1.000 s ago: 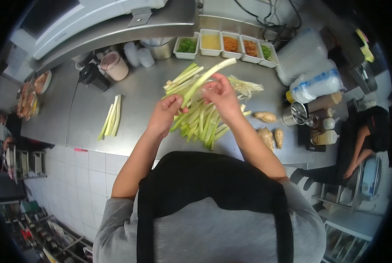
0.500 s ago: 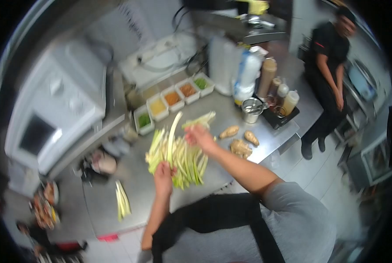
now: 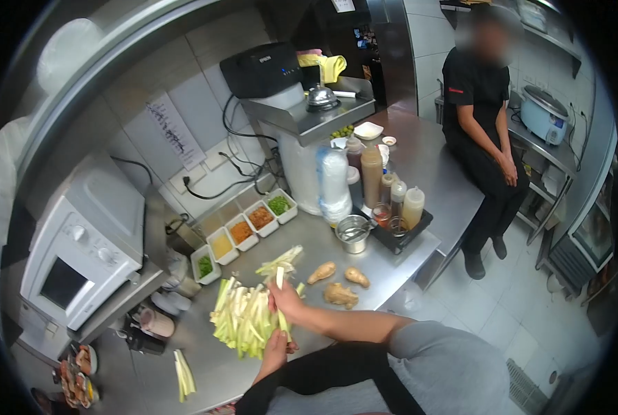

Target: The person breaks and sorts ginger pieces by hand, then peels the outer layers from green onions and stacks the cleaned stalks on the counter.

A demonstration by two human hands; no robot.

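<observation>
A long pale green vegetable stalk [image 3: 283, 321] runs between my two hands, over the right side of a pile. My right hand [image 3: 288, 301] is closed around its upper part, with the pale end sticking out above the fingers. Below, my left hand [image 3: 275, 351] has its fingers closed on the lower end, partly hidden by the stalk. The pile of similar stalks [image 3: 241, 318] lies on the steel counter [image 3: 229, 377] just left of my hands. A small bunch of stalks [image 3: 281, 261] lies beyond my right hand, and another bunch [image 3: 183, 375] lies apart at the left.
Ginger pieces [image 3: 340, 296] lie right of the pile. Small white tubs [image 3: 221, 246] of chopped ingredients line the back. Squeeze bottles [image 3: 412, 207] stand in a black tray near a metal cup [image 3: 354, 235]. A microwave [image 3: 80, 242] is at left; a person [image 3: 478, 124] sits at right.
The head view has tilted up, showing more of the back counter. My right hand has come down onto the stalk, which my left hand was holding upright apart from it.
</observation>
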